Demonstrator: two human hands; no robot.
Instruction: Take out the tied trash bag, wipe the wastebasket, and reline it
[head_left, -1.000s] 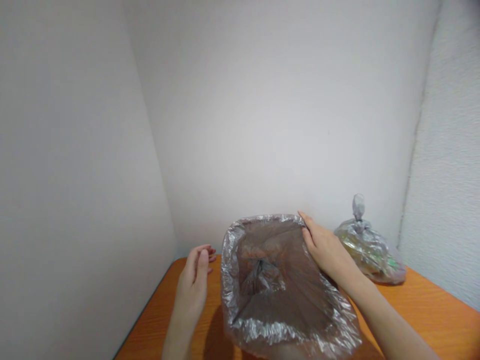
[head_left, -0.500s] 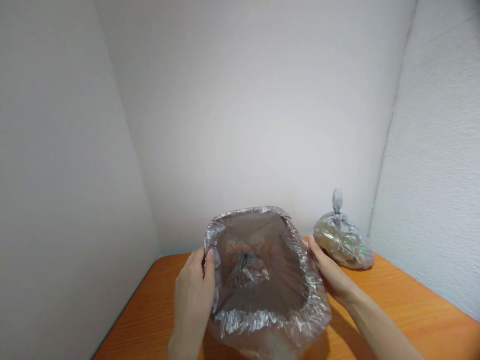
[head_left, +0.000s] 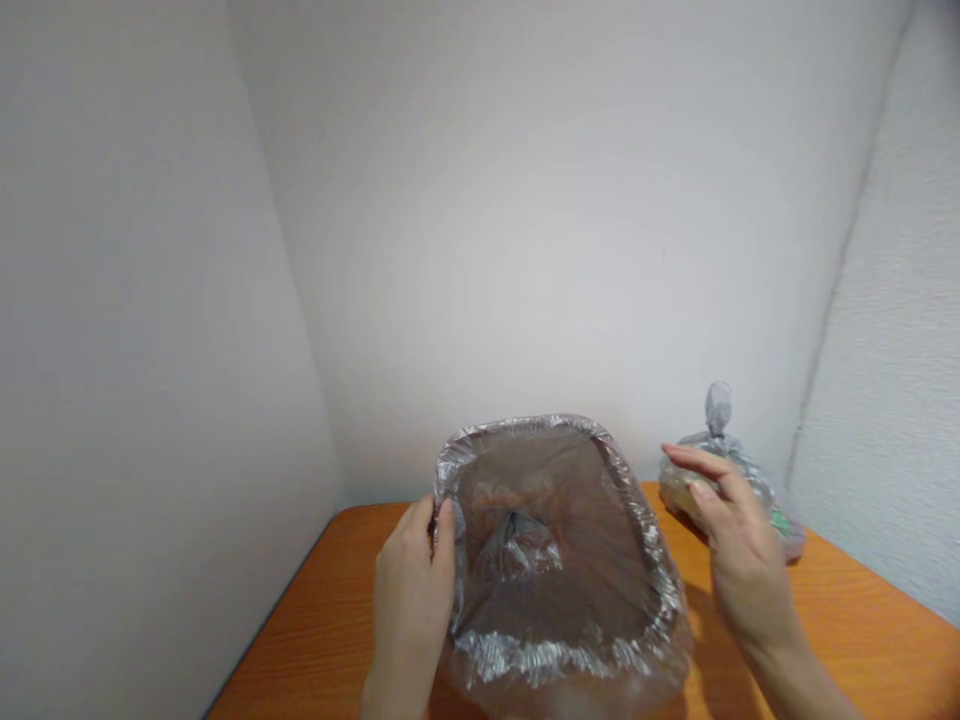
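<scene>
A small bin lined with a grey translucent plastic bag (head_left: 555, 560) stands on the orange wooden table (head_left: 322, 620); the liner is folded over its rim. My left hand (head_left: 412, 590) grips the bin's left rim, thumb over the liner's edge. My right hand (head_left: 735, 540) hovers in the air to the right of the bin, fingers stretched out and apart, holding nothing. Behind that hand lies a knotted grey plastic bag (head_left: 724, 465) filled with something I cannot make out, partly hidden by the fingers.
White walls close in the table on the left, at the back and on the right, forming a narrow corner. The table's left edge runs diagonally at the lower left.
My right hand has let go of the bin's right side and moved out to the right, toward the knotted bag. My left hand stays on the left rim.
</scene>
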